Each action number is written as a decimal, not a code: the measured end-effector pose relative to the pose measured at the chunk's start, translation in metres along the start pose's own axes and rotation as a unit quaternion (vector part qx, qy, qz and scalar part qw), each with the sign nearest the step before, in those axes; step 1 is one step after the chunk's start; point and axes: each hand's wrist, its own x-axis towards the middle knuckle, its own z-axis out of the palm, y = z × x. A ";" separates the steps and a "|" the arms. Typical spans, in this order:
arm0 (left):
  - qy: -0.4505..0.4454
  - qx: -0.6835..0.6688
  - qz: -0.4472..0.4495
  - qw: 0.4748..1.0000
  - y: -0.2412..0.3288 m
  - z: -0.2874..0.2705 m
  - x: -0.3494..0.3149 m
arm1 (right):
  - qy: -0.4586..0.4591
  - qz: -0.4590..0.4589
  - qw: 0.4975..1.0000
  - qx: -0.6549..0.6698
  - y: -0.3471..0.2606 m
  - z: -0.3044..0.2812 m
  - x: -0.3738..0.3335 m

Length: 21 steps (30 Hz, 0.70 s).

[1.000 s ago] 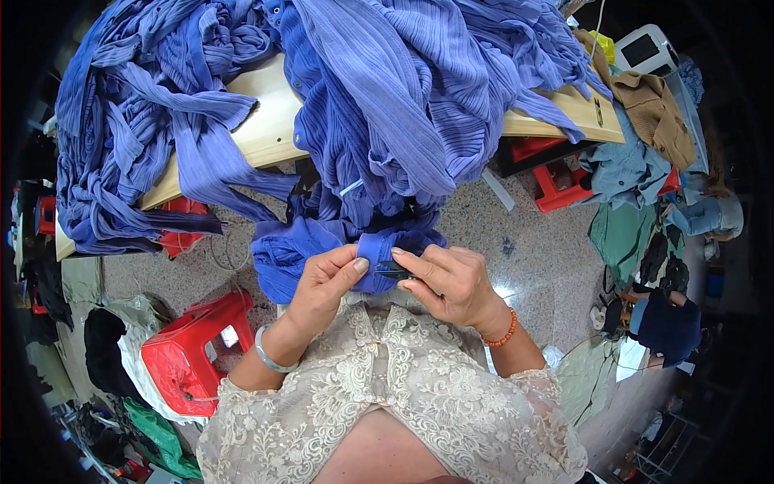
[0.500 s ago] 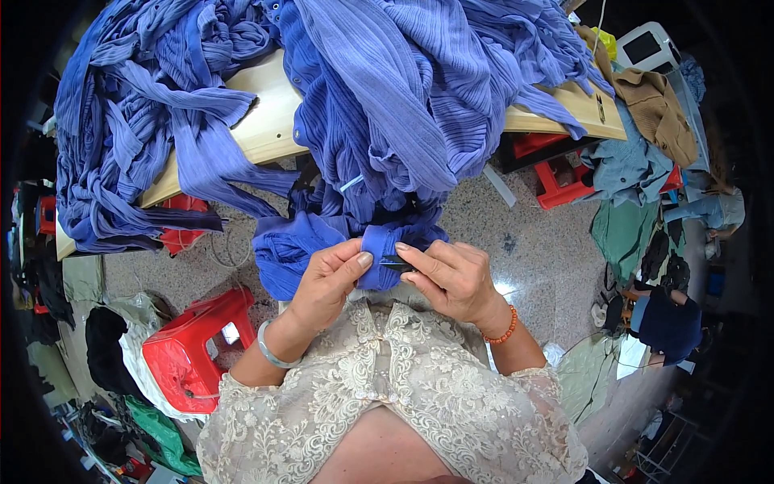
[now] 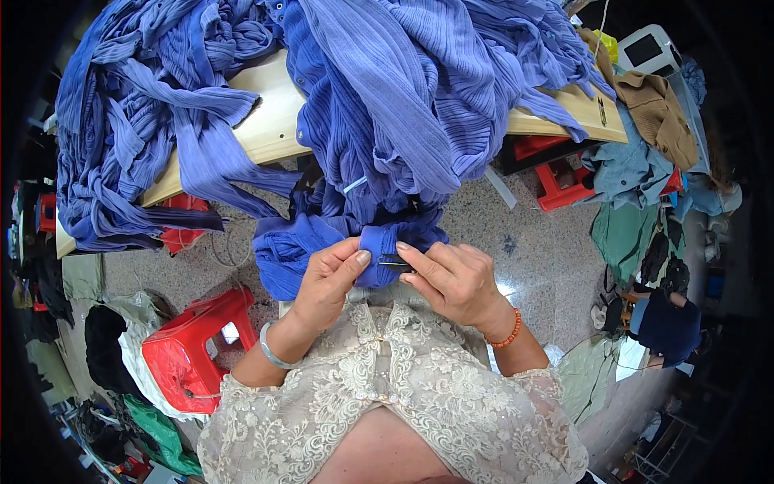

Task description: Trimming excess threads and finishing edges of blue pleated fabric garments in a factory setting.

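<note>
A smooth blue band point(image 3: 377, 240) of a ribbed knit garment point(image 3: 298, 250) is pinched between the thumb and fingers of my left hand point(image 3: 329, 278). In my right hand point(image 3: 455, 278) is a small pair of dark thread snips point(image 3: 393, 262), its pointed blades lying against the band's right edge. Both hands are close together over my lap, where the garment is bunched. My right fingers partly cover the snips' handles. Whether a thread lies between the blades is too small to tell.
Blue ribbed garments point(image 3: 403, 89) heap over the wooden table point(image 3: 270, 121) and hang off its front edge. A red plastic stool point(image 3: 181, 355) stands at the left. Grey-blue cloth point(image 3: 633, 173) and a brown knit piece point(image 3: 657, 109) lie at the right. A person point(image 3: 667, 327) is farther right.
The snips' blades have drawn back slightly to the right and off the band's middle. Both hands keep nearly the same place and grip.
</note>
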 end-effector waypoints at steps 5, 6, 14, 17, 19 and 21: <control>0.008 0.060 0.033 0.998 -0.004 -0.002 0.000 | -0.021 -0.004 0.999 -0.036 -0.005 -0.005 0.003; 0.008 0.075 0.045 0.996 -0.004 -0.002 0.000 | -0.025 -0.003 0.999 -0.042 -0.006 -0.006 0.003; 0.002 0.012 0.017 1.000 -0.001 0.000 0.000 | 0.015 0.041 0.999 0.004 -0.007 -0.003 0.002; 0.000 -0.010 0.011 1.000 -0.001 -0.001 -0.001 | 0.033 0.062 0.997 0.009 -0.006 -0.004 0.002; 0.000 -0.018 0.007 1.000 -0.001 -0.003 -0.002 | 0.025 0.062 0.998 0.006 -0.006 -0.004 0.003; -0.001 -0.024 0.005 1.000 -0.002 -0.003 -0.001 | 0.025 0.052 0.998 0.008 -0.006 -0.003 0.003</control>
